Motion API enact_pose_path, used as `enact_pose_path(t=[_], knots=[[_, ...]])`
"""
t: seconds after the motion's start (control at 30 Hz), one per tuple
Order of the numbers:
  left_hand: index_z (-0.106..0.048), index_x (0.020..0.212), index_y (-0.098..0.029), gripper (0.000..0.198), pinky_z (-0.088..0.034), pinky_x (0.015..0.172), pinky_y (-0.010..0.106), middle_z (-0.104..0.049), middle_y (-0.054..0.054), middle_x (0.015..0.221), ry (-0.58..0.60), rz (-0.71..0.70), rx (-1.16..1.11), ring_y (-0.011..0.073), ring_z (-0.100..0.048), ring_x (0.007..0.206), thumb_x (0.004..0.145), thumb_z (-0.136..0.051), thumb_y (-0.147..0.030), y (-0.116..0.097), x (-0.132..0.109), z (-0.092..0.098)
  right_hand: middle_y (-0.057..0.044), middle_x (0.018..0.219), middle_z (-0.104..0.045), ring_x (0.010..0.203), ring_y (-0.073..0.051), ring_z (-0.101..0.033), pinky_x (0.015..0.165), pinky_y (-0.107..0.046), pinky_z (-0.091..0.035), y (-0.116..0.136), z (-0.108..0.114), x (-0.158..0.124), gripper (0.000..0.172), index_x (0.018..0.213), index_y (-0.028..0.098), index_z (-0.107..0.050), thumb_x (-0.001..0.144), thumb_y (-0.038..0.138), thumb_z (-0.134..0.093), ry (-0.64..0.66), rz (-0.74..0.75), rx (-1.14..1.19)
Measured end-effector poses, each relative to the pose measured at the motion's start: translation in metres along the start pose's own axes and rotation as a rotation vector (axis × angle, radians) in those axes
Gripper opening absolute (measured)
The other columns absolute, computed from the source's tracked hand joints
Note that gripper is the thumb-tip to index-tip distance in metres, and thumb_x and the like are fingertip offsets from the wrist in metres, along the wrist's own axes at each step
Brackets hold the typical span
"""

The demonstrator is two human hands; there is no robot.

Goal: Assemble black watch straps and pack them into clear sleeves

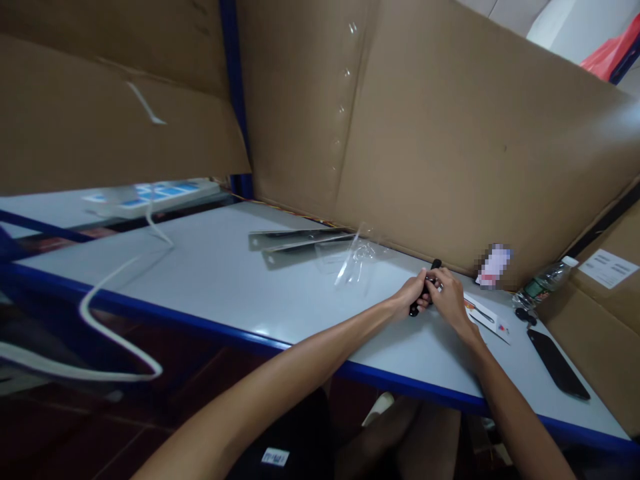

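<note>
Above the right part of the grey table, my left hand (413, 293) is wrapped round a black rod-like object (414, 309), which slants up to the right. My right hand (447, 288) is closed on the same object, its fingers pinching near the middle. The two hands are side by side, nearly touching. Just right of them a printed card (487, 319) lies on the table (215, 267). Further left are clear plastic pieces (357, 259) and flat grey-brown card pieces (290, 241).
At the right are a clear bottle (543, 283), a small black item (525, 316) and a dark phone-like slab (559, 363). Cardboard panels (430, 133) stand behind the table. A white cable (115, 333) hangs over the left front edge, near a power strip (160, 197).
</note>
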State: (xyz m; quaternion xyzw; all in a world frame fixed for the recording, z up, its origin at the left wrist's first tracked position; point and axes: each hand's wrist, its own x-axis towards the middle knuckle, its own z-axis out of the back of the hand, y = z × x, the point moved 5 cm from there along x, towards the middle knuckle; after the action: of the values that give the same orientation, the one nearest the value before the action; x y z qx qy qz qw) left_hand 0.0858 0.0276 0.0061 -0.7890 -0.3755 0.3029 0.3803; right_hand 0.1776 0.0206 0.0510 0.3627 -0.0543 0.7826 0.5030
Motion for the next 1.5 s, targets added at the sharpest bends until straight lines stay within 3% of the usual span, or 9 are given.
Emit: enact_pose_path(t=[0.47,0.87,1.23,1.5], knots=[[-0.048,0.076,-0.019,0.058,-0.016,0.040,0.017,-0.034,-0.007,0.053,-0.008,-0.009,0.013,0.0042,-0.024,0.039,0.096,-0.035,-0.072,-0.0011,-0.0046,-0.0011,-0.005,0.088,-0.063,0.076,-0.020,-0.059,0.070,-0.030,-0.041,-0.0008,-0.0004,0.0000,0.023,0.088,0.023,-0.070,0.095,0.032,-0.050,0.011,-0.013,-0.007],[-0.046,0.074,-0.020,0.059,-0.014,0.040,0.017,-0.033,-0.008,0.053,0.004,-0.007,0.026,0.0044,-0.023,0.038,0.093,-0.037,-0.075,0.0016,-0.0025,-0.0011,-0.004,0.087,-0.064,0.070,-0.018,-0.056,0.067,-0.029,-0.039,0.0051,0.0019,-0.0002,0.018,0.081,0.023,-0.068,0.089,0.025,-0.052,-0.007,-0.035,-0.013],[-0.048,0.075,-0.019,0.057,-0.015,0.039,0.016,-0.033,-0.007,0.052,-0.002,-0.007,0.013,0.0040,-0.023,0.038,0.096,-0.037,-0.071,-0.0001,-0.0041,-0.0018,-0.004,0.083,-0.064,0.071,-0.019,-0.056,0.065,-0.029,-0.037,-0.0002,0.0010,0.0008,0.017,0.085,0.023,-0.067,0.091,0.032,-0.054,-0.006,-0.078,-0.084],[-0.050,0.079,-0.019,0.054,-0.016,0.040,0.016,-0.034,-0.008,0.055,0.019,-0.024,0.009,0.0036,-0.024,0.038,0.094,-0.043,-0.071,0.0014,-0.0005,0.0009,-0.005,0.085,-0.065,0.075,-0.020,-0.058,0.070,-0.030,-0.041,-0.0038,-0.0042,0.0009,0.014,0.086,0.023,-0.064,0.087,0.023,-0.050,0.002,-0.033,-0.014]])
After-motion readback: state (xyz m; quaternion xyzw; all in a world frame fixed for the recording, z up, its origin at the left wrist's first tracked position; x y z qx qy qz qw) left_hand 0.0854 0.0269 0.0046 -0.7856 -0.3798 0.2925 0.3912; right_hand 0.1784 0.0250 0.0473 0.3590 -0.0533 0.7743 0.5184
